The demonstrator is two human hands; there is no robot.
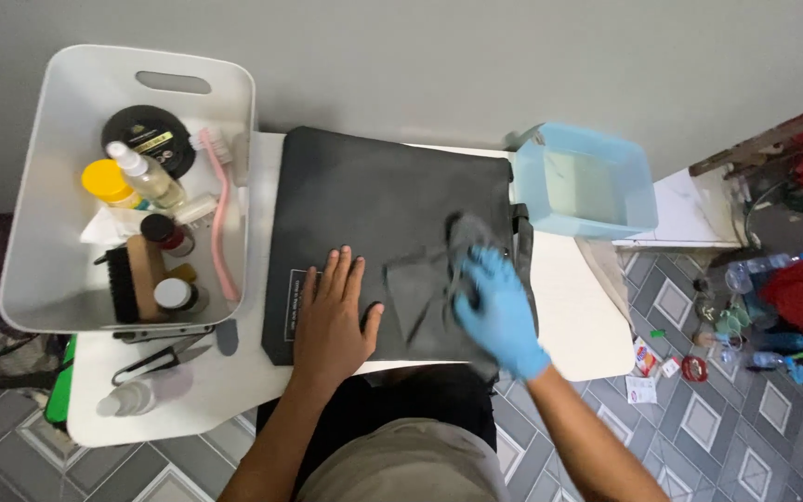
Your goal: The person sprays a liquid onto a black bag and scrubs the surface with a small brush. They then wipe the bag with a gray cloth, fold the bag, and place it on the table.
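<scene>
A flat black bag (364,200) lay across the middle of the white desk (578,316), reaching its far edge. The bare left hand (329,316) pressed flat on the bag's near left part, fingers spread. The right hand (499,311), in a blue glove, pressed a dark grey cloth (429,284) against the bag's right part. A white bin (44,200) of bottles and brushes sat at the desk's far left corner, a pale blue tub (583,181) at its far right corner. Scissors (160,358) lay near the left edge.

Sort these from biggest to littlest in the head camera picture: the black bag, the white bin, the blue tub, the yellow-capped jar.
1. black bag
2. white bin, nearly as big
3. blue tub
4. yellow-capped jar
</scene>
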